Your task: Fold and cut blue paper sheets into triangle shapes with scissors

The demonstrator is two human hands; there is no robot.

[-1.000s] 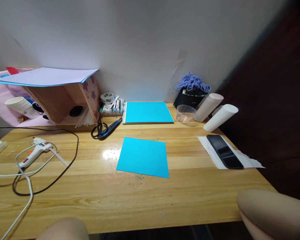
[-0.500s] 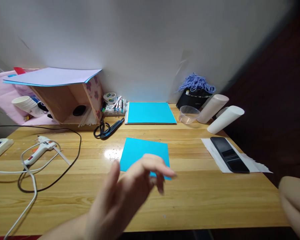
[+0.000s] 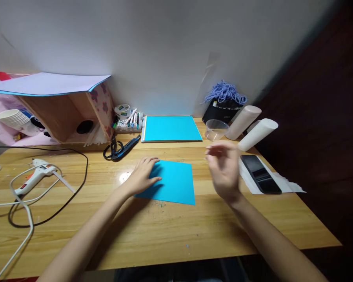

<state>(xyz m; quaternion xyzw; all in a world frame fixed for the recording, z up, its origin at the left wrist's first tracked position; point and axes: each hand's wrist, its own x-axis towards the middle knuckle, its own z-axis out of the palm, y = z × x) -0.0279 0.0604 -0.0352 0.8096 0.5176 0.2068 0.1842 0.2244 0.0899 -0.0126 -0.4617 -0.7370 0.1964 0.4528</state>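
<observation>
Wooden table (image 3: pixel 223 235) before you | blue sheet (image 3: pixel 175 184) mid-table | your left hand (image 3: pixel 142 174) spread loosely at its left edge | your right hand (image 3: pixel 225 172) half-curled right of it, can't tell its grip | phone (image 3: pixel 260 174) farther right | glue gun (image 3: pixel 35 179) left

Tabletop (image 3: pixel 211 229) glare (small patch), right hand (image 3: pixel 225 169) blurred, dim right edge

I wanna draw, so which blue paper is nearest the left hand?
The front blue sheet, partly hidden by the left hand; the other sheet lies near the wall.
</observation>
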